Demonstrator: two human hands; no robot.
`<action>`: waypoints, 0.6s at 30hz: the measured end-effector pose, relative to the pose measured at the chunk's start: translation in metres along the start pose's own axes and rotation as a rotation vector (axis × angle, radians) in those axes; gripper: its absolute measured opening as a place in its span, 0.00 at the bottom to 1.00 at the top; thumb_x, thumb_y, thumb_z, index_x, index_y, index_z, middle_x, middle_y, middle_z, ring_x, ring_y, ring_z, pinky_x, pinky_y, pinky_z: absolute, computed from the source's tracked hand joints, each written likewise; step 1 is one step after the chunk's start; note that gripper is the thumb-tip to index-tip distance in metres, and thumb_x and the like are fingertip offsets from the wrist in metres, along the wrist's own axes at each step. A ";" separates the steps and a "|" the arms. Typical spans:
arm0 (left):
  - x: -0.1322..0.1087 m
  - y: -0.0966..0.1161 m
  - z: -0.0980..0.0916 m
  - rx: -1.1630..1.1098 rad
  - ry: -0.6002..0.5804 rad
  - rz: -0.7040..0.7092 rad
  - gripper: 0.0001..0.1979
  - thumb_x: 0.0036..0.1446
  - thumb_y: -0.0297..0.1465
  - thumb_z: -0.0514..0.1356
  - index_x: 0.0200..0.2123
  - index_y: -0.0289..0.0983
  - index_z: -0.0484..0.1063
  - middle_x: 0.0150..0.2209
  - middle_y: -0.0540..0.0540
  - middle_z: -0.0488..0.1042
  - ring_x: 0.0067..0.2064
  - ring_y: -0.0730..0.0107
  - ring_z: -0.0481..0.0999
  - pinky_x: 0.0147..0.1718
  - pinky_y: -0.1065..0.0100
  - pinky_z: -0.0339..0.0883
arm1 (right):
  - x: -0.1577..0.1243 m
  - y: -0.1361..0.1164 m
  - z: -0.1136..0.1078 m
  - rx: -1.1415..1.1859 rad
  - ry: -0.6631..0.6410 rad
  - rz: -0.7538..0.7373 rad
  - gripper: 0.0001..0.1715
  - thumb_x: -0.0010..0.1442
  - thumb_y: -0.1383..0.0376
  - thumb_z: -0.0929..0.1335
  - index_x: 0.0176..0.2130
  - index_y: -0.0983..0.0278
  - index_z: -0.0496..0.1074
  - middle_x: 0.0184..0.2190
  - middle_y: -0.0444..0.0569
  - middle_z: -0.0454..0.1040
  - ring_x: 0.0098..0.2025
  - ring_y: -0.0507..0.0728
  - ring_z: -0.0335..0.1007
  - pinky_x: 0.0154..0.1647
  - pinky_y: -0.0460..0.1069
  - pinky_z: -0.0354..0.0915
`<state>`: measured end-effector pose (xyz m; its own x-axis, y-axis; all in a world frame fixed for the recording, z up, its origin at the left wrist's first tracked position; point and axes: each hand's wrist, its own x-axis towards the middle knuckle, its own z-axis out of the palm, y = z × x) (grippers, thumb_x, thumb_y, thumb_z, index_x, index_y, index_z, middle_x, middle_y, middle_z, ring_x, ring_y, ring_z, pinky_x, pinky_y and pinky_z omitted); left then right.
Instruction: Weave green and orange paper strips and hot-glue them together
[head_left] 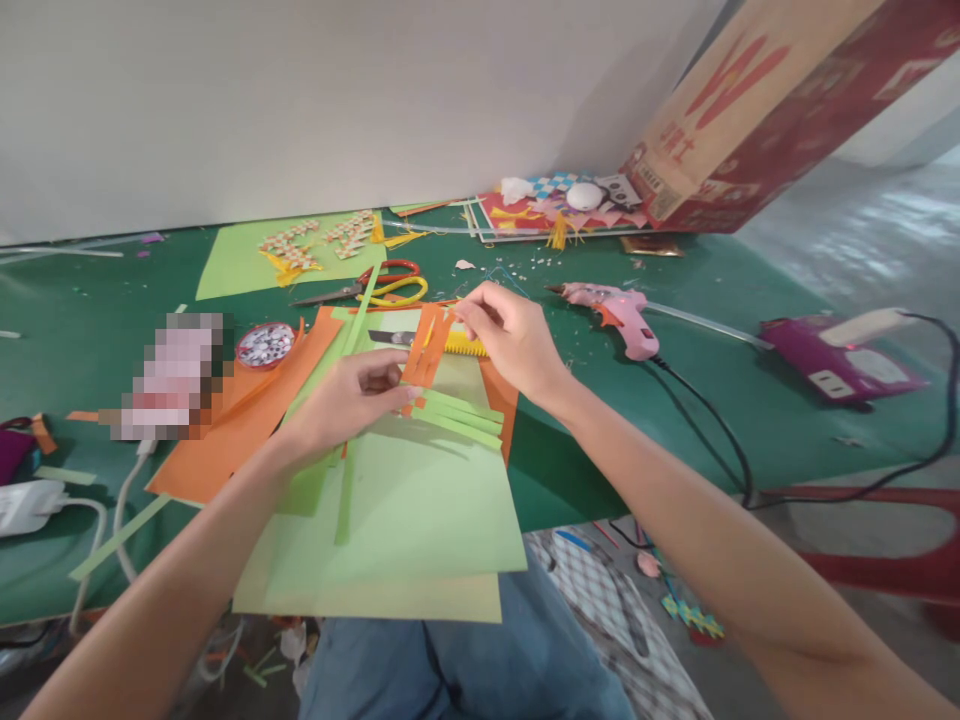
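Orange paper strips (426,352) cross pale green paper strips (469,420) in front of me. The fingers of my left hand (349,398) are closed on the strips where the two colours meet. My right hand (516,338) pinches near the upper end of an orange strip, thumb against fingers. Beneath the strips lies a yellow-handled utility knife (466,345), partly covered, with its blade pointing left. Sheets of light green paper (405,510) lie under both hands, their near edge hanging over my lap. Orange paper (247,430) sticks out at the left.
Scissors (397,288) with red and yellow handles lie beyond my hands. A pink glue gun (622,315) and a purple power box (840,360) with a cable stand right. Leftward are a round container (266,345) and a blurred-out device (176,375). Woven pieces (315,245) lie at the back.
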<state>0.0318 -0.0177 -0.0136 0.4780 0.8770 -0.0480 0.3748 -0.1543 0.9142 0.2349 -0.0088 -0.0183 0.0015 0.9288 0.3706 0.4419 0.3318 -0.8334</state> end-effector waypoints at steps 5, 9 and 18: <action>0.003 -0.003 0.000 -0.041 0.043 0.013 0.22 0.48 0.38 0.65 0.46 0.37 0.73 0.24 0.53 0.69 0.27 0.72 0.72 0.29 0.70 0.68 | -0.001 0.001 0.000 0.037 -0.030 0.070 0.29 0.61 0.45 0.61 0.20 0.62 0.60 0.16 0.41 0.59 0.21 0.49 0.55 0.28 0.48 0.53; 0.004 -0.005 0.000 -0.052 0.068 0.014 0.24 0.47 0.38 0.66 0.47 0.36 0.72 0.23 0.53 0.70 0.27 0.72 0.73 0.27 0.70 0.67 | -0.003 0.000 0.000 0.110 -0.245 0.106 0.31 0.58 0.42 0.62 0.21 0.64 0.65 0.18 0.43 0.64 0.22 0.48 0.58 0.27 0.47 0.54; 0.003 0.000 0.000 -0.120 0.021 0.004 0.14 0.48 0.35 0.66 0.31 0.38 0.62 0.24 0.53 0.73 0.27 0.72 0.75 0.26 0.72 0.66 | -0.002 -0.004 0.005 0.366 -0.419 0.229 0.22 0.43 0.50 0.76 0.26 0.65 0.71 0.22 0.42 0.67 0.23 0.48 0.57 0.25 0.47 0.55</action>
<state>0.0334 -0.0146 -0.0134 0.4620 0.8861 -0.0364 0.2746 -0.1039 0.9559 0.2286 -0.0116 -0.0176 -0.3262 0.9447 0.0339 0.1339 0.0817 -0.9876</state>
